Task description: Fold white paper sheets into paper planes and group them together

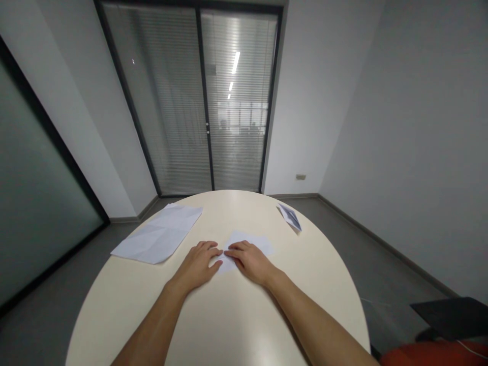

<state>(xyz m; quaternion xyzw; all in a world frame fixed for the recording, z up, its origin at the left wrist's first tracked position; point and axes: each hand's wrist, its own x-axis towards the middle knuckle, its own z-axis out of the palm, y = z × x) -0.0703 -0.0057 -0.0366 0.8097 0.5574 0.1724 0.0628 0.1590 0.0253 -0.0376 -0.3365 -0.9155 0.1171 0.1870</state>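
A small sheet of white paper point(263, 244) lies on the round table in front of me, partly covered by my hands. My left hand point(200, 262) rests at its left edge, fingers apart and thumb spread from the index finger. From the right, my right hand point(249, 259) lies over the paper with its fingers stretched out and pressing down on it. The fingertips of both hands nearly meet at the sheet's left part. Whether the paper is folded beneath the fingers is hidden.
Larger creased white sheets point(162, 234) lie at the table's left edge. A folded paper with a dark printed picture point(290, 217) sits near the right edge. The cream round table point(213, 325) stands before a glass partition with blinds point(171, 101). A black and red object point(438, 351) is at lower right.
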